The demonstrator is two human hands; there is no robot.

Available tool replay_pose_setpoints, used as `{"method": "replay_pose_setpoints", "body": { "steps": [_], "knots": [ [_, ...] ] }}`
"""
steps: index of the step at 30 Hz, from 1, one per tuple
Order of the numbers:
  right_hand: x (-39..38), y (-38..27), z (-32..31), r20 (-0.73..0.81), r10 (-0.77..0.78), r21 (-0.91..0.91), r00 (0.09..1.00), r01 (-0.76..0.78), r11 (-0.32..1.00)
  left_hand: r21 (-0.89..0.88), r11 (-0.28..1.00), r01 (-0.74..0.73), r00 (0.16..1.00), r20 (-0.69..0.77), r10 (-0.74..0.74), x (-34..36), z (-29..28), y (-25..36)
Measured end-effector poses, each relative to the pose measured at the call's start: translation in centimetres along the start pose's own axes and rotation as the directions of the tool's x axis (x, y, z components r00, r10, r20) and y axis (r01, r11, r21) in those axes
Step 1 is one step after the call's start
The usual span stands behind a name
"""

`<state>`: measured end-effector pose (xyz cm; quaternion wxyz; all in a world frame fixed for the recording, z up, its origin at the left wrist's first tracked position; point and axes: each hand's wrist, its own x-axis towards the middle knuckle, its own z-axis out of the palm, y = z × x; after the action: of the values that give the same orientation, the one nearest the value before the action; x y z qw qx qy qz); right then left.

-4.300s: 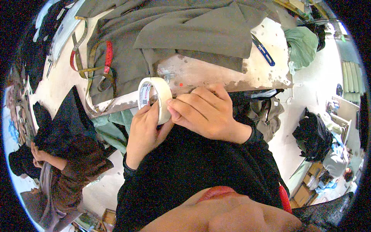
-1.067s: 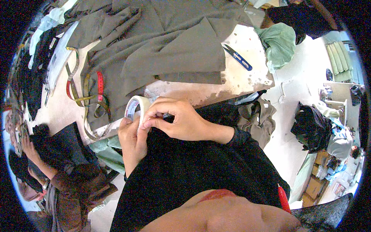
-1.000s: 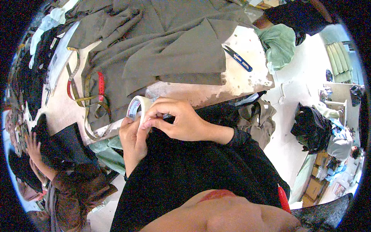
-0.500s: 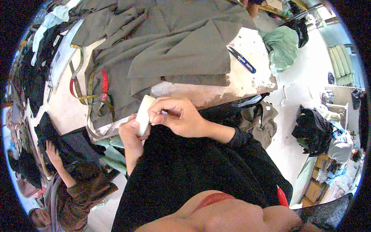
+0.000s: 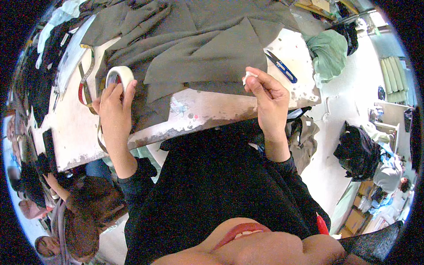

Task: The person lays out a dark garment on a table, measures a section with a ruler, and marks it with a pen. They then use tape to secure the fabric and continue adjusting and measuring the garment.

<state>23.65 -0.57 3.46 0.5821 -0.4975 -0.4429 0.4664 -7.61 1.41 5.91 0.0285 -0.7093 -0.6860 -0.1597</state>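
My left hand (image 5: 115, 112) grips a roll of white tape (image 5: 126, 77) over the left part of the worktable (image 5: 216, 106). Its fingers reach into the ring and the thumb presses the outer side. My right hand (image 5: 274, 106) is held apart, over the table's front edge, pinching a small crumpled white scrap (image 5: 248, 77) between thumb and fingers. Grey-brown fabric (image 5: 207, 57) lies spread and wrinkled beyond both hands. Just past my right hand rest thread snips (image 5: 282, 66) with blue handles. A tape measure (image 5: 85, 81) curls on the table by my left hand, partly hidden behind it.
At the left another person's arm (image 5: 59, 187) reaches toward dark cloth. A green cloth bundle (image 5: 326, 55) stands off the table's right end. Farther right, a black bag (image 5: 357, 150) sits on the pale floor near cardboard boxes (image 5: 355, 218).
My hands were together at the tape roll and have moved apart. The left carried the roll up and left; the right went right with the white scrap. The other person's arm has lowered.
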Motion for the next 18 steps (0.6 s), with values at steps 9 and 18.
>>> {"method": "replay_pose_setpoints", "body": {
  "steps": [9,18],
  "knots": [
    [5.3,-0.7,-0.9,0.228,-0.187,-0.339,0.955,0.258,0.905,-0.401,0.735,-0.547,0.82,-0.078,0.567,0.5,0.3,10.5],
    [9.7,2.1,-1.6,0.342,0.025,-0.225,0.939,0.057,0.973,-0.319,0.749,-0.581,0.746,0.159,0.647,2.1,7.0,8.1]
  ]
}}
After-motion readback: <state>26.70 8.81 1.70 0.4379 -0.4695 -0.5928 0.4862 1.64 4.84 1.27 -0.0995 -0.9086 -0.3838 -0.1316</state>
